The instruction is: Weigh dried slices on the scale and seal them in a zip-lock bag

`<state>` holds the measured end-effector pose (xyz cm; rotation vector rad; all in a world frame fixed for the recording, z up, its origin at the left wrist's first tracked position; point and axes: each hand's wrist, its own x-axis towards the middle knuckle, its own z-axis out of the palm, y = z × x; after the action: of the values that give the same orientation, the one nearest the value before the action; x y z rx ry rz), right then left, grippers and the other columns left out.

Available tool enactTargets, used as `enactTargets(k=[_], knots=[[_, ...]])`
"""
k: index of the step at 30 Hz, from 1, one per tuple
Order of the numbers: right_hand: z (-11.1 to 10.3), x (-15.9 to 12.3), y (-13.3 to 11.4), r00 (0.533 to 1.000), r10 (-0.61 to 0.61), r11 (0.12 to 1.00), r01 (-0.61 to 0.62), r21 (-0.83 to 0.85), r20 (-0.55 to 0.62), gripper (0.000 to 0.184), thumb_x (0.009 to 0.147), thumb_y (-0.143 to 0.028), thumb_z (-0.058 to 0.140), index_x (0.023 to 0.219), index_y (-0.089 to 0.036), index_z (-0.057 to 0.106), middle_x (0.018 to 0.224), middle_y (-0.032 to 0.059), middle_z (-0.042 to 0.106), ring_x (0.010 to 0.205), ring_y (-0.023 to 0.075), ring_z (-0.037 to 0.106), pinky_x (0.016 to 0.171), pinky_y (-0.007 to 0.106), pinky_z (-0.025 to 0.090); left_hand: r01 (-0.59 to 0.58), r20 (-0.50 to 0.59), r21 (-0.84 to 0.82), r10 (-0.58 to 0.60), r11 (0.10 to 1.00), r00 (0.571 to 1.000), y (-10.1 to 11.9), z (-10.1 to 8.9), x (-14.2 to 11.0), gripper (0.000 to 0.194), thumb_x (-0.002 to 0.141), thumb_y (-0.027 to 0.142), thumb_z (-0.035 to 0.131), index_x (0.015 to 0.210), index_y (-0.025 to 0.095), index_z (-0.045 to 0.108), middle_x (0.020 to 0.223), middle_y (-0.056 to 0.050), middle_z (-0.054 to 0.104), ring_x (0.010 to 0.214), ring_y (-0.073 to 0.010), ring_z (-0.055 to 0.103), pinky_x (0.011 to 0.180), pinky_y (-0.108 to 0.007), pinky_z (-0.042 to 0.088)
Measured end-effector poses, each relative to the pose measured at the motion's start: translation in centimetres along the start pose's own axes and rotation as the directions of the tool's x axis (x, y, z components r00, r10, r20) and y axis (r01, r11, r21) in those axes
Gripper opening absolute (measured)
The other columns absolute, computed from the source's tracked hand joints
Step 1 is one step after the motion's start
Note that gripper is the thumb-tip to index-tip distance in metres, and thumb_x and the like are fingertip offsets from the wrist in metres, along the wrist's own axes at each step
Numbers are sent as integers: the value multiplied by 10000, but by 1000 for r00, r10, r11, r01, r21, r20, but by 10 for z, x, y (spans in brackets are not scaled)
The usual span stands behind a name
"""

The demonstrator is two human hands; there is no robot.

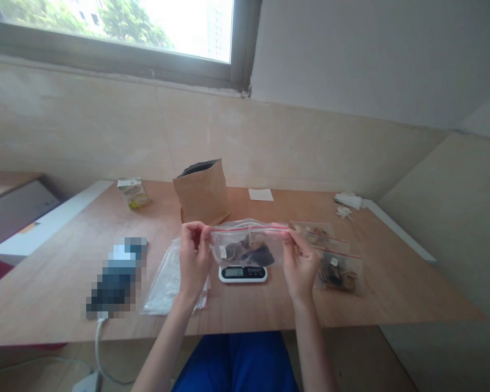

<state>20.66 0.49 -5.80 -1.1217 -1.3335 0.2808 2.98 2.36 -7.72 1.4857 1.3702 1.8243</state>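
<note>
A clear zip bag [247, 245] with a red seal line holds dark and tan dried pieces. It is held up just above a small white digital scale [243, 273] on the wooden table [65, 272]. My left hand [194, 256] pinches the bag's top left corner. My right hand [300, 261] pinches its top right corner. Both hands are closed on the seal strip.
A brown paper pouch [203, 193] stands open behind the scale. Two filled zip bags [335, 261] lie to the right. Empty clear bags [165, 280] lie left of my left hand, a blurred-out object [116, 277] further left. A small carton [133, 193], a white paper square [261, 194] and white scraps [348, 202] sit at the back.
</note>
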Motion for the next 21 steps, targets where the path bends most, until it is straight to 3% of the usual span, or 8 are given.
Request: enactTargets(k=[3,4,8,10,14,17,21], knots=[[4,0,-7,999,-17,999,18,-35,31,224,886,-322,515,890,-228,718,939,44,723,851,182,658,757,280,496,-49,157,-21,51,999,986,2,1,-4,179,846,372,517,818,201,471,705,27,532,620,-91,527,588,-202,428],[5,0,-9,999,-20,999,22,-47,36,226,886,-324,514,889,-223,716,920,45,725,834,180,658,748,278,494,-48,147,-25,51,999,988,3,2,-5,181,845,375,520,825,201,473,719,24,534,630,-90,529,597,-202,432],[6,1,-14,996,54,998,-57,-36,-67,305,896,-364,478,752,-183,678,711,32,714,633,155,632,635,256,484,19,-113,-66,-27,998,993,9,0,-4,225,850,417,504,816,200,458,689,30,493,595,-84,498,566,-193,421],[6,0,-14,992,96,995,-96,2,-83,303,893,-379,480,745,-176,649,653,18,694,568,138,604,596,241,474,33,-143,-95,-47,995,989,12,-2,-2,244,840,431,518,801,198,456,664,36,478,568,-79,485,542,-186,410],[8,-1,-14,982,160,984,-151,93,-100,290,887,-405,485,769,-169,608,620,4,676,503,111,569,549,218,456,56,-68,-174,-69,983,995,17,-5,1,251,817,441,550,829,196,498,661,37,495,555,-71,488,531,-178,405],[11,0,-15,967,189,978,-169,123,-172,323,885,-429,479,733,-164,582,582,1,654,465,101,542,507,209,433,129,62,-274,-116,953,991,20,-5,-2,304,816,475,531,946,200,542,724,15,566,624,-91,543,579,-195,439],[15,0,-14,953,202,976,-176,132,-225,362,892,-441,455,699,-160,576,575,9,649,463,101,536,500,213,423,215,219,-238,-163,947,962,20,-3,-5,272,799,442,569,792,174,619,746,-17,628,710,-122,578,656,-219,462]])
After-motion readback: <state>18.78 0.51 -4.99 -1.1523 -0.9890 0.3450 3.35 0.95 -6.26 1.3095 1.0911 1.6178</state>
